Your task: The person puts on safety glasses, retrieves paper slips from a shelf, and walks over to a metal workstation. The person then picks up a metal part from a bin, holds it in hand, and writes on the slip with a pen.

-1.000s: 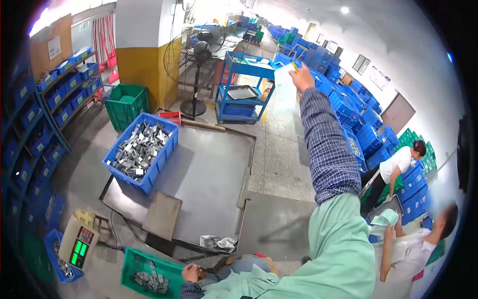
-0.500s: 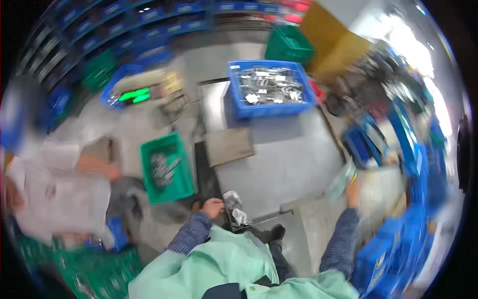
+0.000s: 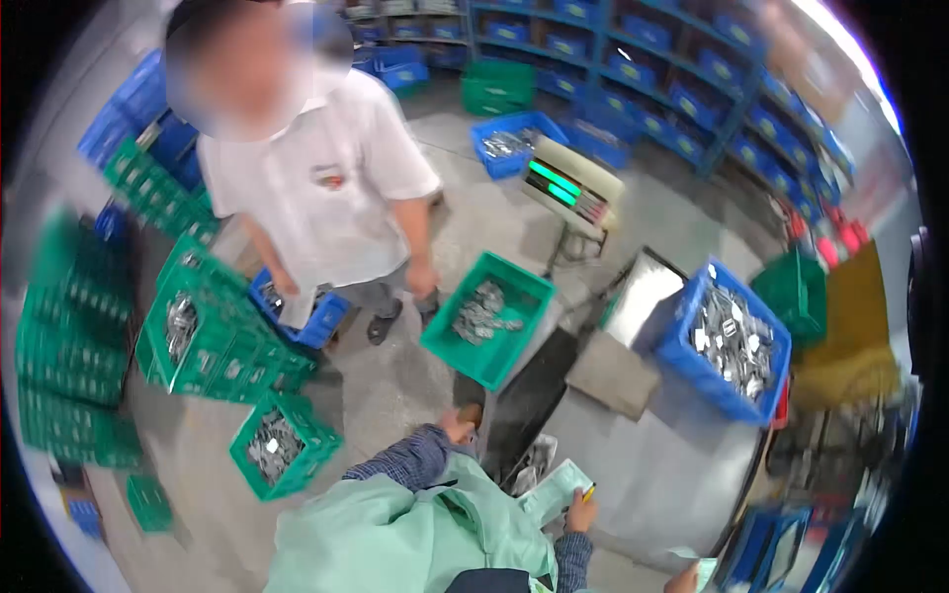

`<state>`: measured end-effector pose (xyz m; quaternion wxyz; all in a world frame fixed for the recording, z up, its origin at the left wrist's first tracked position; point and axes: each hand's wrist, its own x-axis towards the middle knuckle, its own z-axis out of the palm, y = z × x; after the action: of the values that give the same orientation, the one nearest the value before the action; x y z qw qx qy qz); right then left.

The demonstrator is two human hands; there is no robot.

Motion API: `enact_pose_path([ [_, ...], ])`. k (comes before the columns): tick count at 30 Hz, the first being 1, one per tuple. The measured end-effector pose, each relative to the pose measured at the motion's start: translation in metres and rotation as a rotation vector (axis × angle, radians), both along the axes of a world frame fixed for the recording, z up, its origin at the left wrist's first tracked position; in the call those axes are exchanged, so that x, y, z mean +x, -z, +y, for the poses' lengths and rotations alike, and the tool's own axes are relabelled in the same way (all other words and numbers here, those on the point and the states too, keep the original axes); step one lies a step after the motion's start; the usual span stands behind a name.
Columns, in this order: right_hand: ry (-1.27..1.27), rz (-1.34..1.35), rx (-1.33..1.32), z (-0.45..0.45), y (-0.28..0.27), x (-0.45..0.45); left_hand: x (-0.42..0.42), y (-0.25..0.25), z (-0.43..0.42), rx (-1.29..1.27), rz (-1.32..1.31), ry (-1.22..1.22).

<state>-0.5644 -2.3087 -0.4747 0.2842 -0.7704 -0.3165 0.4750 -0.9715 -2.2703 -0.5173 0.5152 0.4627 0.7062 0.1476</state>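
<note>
My left hand [image 3: 458, 425] is curled closed low in front of me, beside the dark side of the metal-topped platform [image 3: 652, 474]. What it holds, if anything, is hidden. In my right hand [image 3: 581, 512] are a pale green paper sheet [image 3: 557, 492] and a yellow pen [image 3: 589, 491], over the platform's near edge. A crumpled grey-white cloth [image 3: 534, 463] lies just left of the sheet. Beyond my left hand, a green crate [image 3: 487, 321] holds grey metal parts. At the bottom edge, a partial hand [image 3: 684, 578] shows beside pale paper; whose it is I cannot tell.
A person in a white shirt [image 3: 316, 188] stands ahead on the left. Green crates [image 3: 232, 346] are stacked at left. A scale with a green display [image 3: 573, 188] stands beyond the green crate. A blue bin [image 3: 727, 341] of metal parts sits on the platform. Shelves [image 3: 633, 69] line the back.
The view has swung left, bringing the white-shirted person and green crates to the front. My right arm, earlier stretched far out, is now lower and closer, still with the paper and pen.
</note>
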Motion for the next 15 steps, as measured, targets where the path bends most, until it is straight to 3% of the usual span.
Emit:
enact_pose_path([
  [4, -0.07, 0.113, -0.037, 0.043, -0.03, -0.014, -0.184, 0.0, -0.039, 0.134, 0.394, -0.549],
  [6, -0.176, 0.114, 0.024, 0.066, -0.014, -0.008, -0.295, -0.056, -0.05, 0.368, 0.511, -0.919],
  [8, -0.266, 0.126, 0.067, 0.075, -0.001, 0.004, -0.382, -0.147, -0.059, 0.629, 0.54, -1.165],
  [10, -0.34, 0.165, 0.109, 0.098, 0.001, 0.006, -0.431, -0.247, -0.066, 0.752, 0.573, -1.221],
  [13, -0.405, 0.128, 0.091, 0.125, -0.01, -0.009, -0.438, -0.364, -0.07, 0.585, 0.677, -1.058],
  [15, -0.435, 0.085, 0.083, 0.135, -0.016, -0.01, -0.47, -0.378, -0.075, 0.44, 0.717, -1.083],
])
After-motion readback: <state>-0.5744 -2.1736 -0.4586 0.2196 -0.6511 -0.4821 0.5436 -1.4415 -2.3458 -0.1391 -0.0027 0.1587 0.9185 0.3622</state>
